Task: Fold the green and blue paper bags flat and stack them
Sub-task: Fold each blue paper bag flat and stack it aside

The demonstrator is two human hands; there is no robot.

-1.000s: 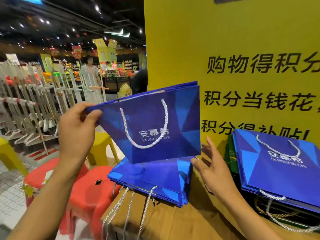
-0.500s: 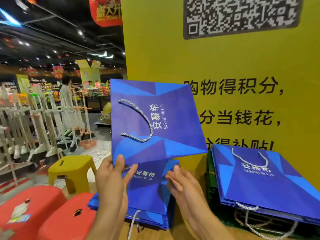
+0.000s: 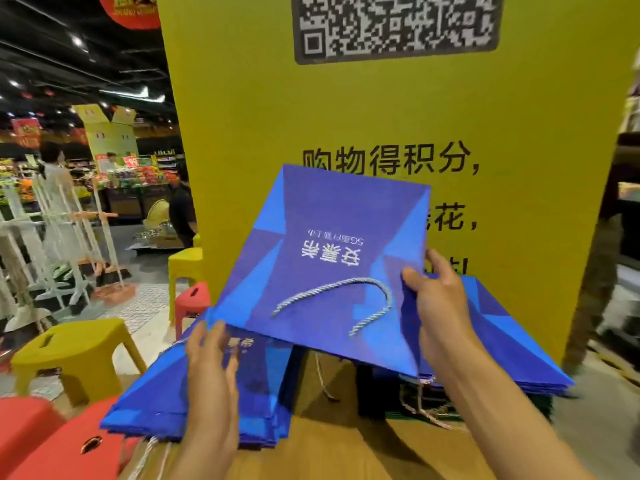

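Head view: the right hand [image 3: 440,303] pinches the right edge of a flat blue paper bag [image 3: 332,237]. Its white print, "安慕希", reads upside down. Its rope handle [image 3: 332,292] lies nearest the person and its base points away. The left hand [image 3: 211,362] is open over a blue stack [image 3: 156,403]. The yellow board [image 3: 346,109] behind reads "购物得积分".

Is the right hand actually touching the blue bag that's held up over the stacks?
Touching. The head view shows the right hand pinching the blue bag at its right edge, thumb on the printed face, fingers behind.
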